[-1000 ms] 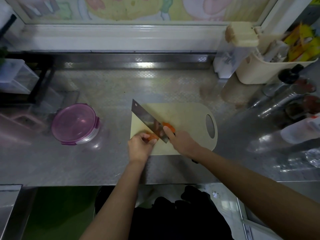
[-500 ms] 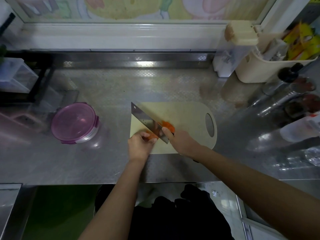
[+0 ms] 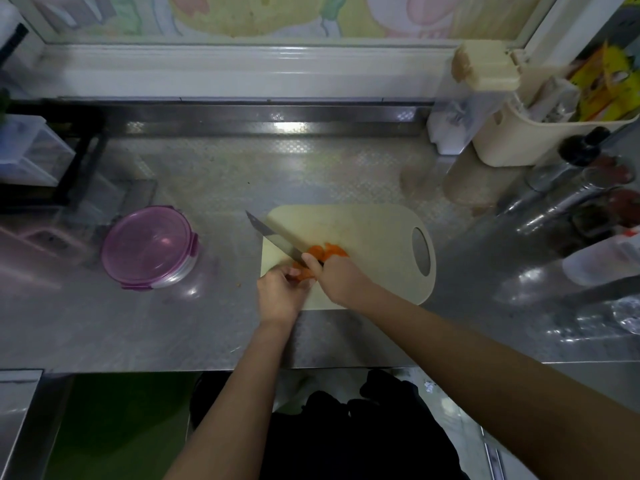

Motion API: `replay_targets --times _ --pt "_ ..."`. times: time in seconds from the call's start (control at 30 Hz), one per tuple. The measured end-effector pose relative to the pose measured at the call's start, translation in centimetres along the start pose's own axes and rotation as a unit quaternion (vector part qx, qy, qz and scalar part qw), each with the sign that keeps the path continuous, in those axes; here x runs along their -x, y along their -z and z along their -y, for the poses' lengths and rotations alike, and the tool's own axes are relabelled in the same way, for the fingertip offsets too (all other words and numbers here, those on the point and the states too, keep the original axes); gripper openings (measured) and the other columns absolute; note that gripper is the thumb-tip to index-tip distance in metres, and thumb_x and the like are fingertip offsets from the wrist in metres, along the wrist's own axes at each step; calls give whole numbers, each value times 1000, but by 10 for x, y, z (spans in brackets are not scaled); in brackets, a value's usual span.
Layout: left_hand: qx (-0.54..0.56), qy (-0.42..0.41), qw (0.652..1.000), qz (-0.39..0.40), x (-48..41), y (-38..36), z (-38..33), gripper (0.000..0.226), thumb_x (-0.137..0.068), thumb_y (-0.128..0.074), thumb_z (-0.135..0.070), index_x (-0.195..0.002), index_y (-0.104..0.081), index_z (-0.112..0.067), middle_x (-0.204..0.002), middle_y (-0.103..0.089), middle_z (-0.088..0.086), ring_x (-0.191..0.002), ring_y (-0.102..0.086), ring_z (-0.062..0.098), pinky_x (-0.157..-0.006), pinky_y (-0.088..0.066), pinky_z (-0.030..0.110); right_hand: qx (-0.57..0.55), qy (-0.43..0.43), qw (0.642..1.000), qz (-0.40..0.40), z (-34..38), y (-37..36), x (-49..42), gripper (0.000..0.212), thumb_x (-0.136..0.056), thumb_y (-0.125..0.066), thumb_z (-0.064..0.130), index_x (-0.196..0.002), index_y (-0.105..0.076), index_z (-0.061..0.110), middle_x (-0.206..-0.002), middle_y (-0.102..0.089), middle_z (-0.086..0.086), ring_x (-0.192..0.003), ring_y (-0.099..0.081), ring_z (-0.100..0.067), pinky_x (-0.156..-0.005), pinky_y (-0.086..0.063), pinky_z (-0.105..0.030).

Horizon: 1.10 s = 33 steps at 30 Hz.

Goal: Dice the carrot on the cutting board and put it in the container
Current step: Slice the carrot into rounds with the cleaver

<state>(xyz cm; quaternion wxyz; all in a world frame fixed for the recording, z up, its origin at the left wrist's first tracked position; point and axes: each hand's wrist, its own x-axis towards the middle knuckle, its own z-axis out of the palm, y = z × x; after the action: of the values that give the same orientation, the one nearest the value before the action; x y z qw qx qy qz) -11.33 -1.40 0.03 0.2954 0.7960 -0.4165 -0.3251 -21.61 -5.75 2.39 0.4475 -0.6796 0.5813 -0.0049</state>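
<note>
On the steel counter [image 3: 207, 323], with the cutting board [image 3: 374, 230] well right of the lidded container [image 3: 149, 247], the right hand [image 3: 339, 278] grips the knife [image 3: 273, 237] while the left hand [image 3: 280, 289] pinches the carrot [image 3: 325, 251] on the board's near-left part, so tuck those fingertips back and cut evenly

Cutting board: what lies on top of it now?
The partly cut carrot and the knife, its blade crossing the left edge. The left hand holds the carrot; the right hand grips the knife. They cover the handle and part of the carrot.
</note>
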Motion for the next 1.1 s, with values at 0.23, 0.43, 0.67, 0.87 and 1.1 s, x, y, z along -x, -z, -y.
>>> replay_targets --times 0.23,0.43,0.67,0.87,1.1 --pt "20 7 1000 0 -1 1 -1 14 -71 -79 -16 -80 -70 -9 -73 -62 -3 -67 -55 8 -62 -35 9 -33 10 998 -48 -11 -2 2 44 -100 -37 35 -136 -47 12 -149 -35 -13 -143 -19 -20 -113 -14 -25" --pt "32 15 999 0 0 1 -2 13 -71 -79 -16 -80 -71 -10 -73 -61 -5 -70 -55 8 -66 -37 10 -39 32 999 -17 -15 4 6 43 -102 -35 32 -137 -45 8 -147 -36 -16 -136 -32 -29 -110 -23 -32" --pt "40 25 999 -3 -1 -1 0 19 -70 -80 -17 -85 -72 -8 -79 -64 -3 -75 -58 10 -70 -39 11 -67 4 996 -53 -21 14 21 45 -101 -33 39 -113 -61 6 -115 -60 -21 -110 -55 -31 -87 -34 -28" --pt "34 18 999 -4 -1 -2 2 20 -70 -80 -19 -85 -72 -8 -81 -66 -2 -76 -59 11 -67 -37 9 -62 35 996 -62 -27 12 26 30 -101 -33 36 -78 -50 26 -69 -37 10 -74 -42 -12 -72 -26 -18" --pt "30 13 999 -7 -1 -2 3 20 -70 -80 -20 -84 -72 -9 -85 -71 4 -76 -62 13 -72 -43 16 -40 22 997 -56 -33 7 25 39 -99 -31 46 -62 -28 34 -59 -38 10 -59 -41 -13 -71 -30 -27"
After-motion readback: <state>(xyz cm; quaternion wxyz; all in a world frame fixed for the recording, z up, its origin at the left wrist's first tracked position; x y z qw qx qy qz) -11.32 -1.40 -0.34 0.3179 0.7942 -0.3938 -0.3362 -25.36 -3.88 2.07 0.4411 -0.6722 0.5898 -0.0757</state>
